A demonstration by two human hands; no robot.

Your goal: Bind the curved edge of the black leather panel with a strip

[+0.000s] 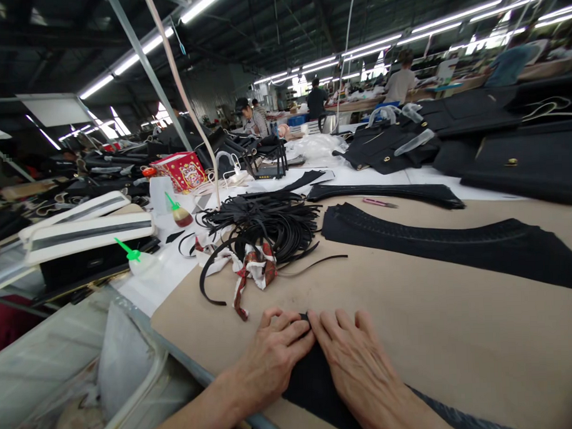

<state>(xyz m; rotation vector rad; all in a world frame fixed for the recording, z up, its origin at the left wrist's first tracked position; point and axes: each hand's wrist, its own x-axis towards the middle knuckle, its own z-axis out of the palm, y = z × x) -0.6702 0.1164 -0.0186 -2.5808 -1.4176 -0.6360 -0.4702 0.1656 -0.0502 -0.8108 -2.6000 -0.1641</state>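
A dark, flat, curved black piece [315, 388], leather-like, lies on the tan board at the near edge. My left hand [280, 346] is closed at its far tip, with thumb and forefinger pinching there. Against the same tip, from the other side, my right hand [354, 353] presses with bent fingers close together, its palm over the piece. Both hands meet at this end, and the fingertips hide part of the edge. Beyond them sits a heap of thin black strips [272, 221], with a stained red-and-white cloth [255, 269] at its front.
Stacked curved black pieces [437, 240] lie on the tan board [425, 325] at the right, with a pink-handled tool [378, 203] behind. Left are two green-tipped glue bottles [180, 215] and white panels [90, 237]. Black bags [513, 156] stand behind; people work farther off.
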